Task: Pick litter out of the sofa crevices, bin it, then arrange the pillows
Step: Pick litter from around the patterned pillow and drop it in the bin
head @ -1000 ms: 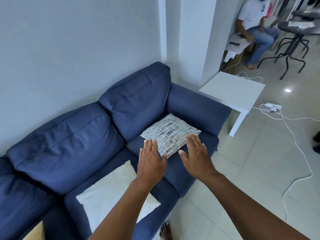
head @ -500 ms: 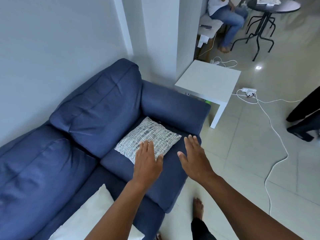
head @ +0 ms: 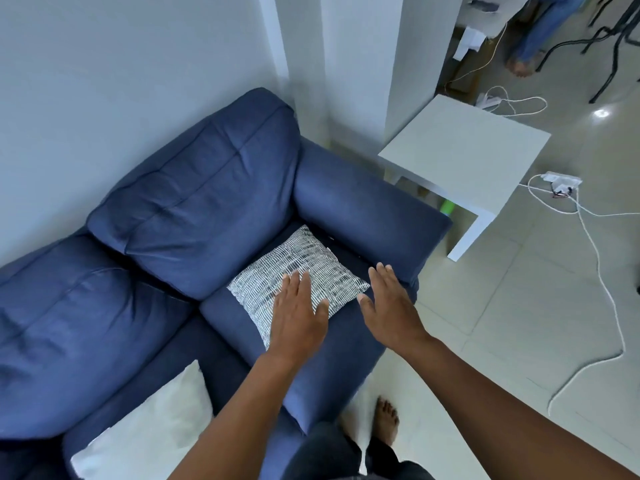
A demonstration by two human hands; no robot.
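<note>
A black-and-white patterned pillow (head: pixel 304 268) lies flat on the right seat of the blue sofa (head: pixel 194 209), next to the armrest. My left hand (head: pixel 298 317) hovers palm down over the pillow's near corner, fingers apart and empty. My right hand (head: pixel 391 303) is open above the seat's front edge, just right of the pillow, holding nothing. A plain white pillow (head: pixel 152 431) rests on the seat at the lower left. No litter shows in the crevices.
A white side table (head: pixel 467 154) stands right of the armrest, with something green (head: pixel 448 206) beneath it. White cables and a power strip (head: pixel 562 181) trail across the tiled floor. A seated person's legs and black table legs are at the top right. My bare foot (head: pixel 386 420) is beside the sofa.
The view has closed in on the sofa's right end and tilted down. Both open hands now reach nearer the patterned pillow, the left one over its corner.
</note>
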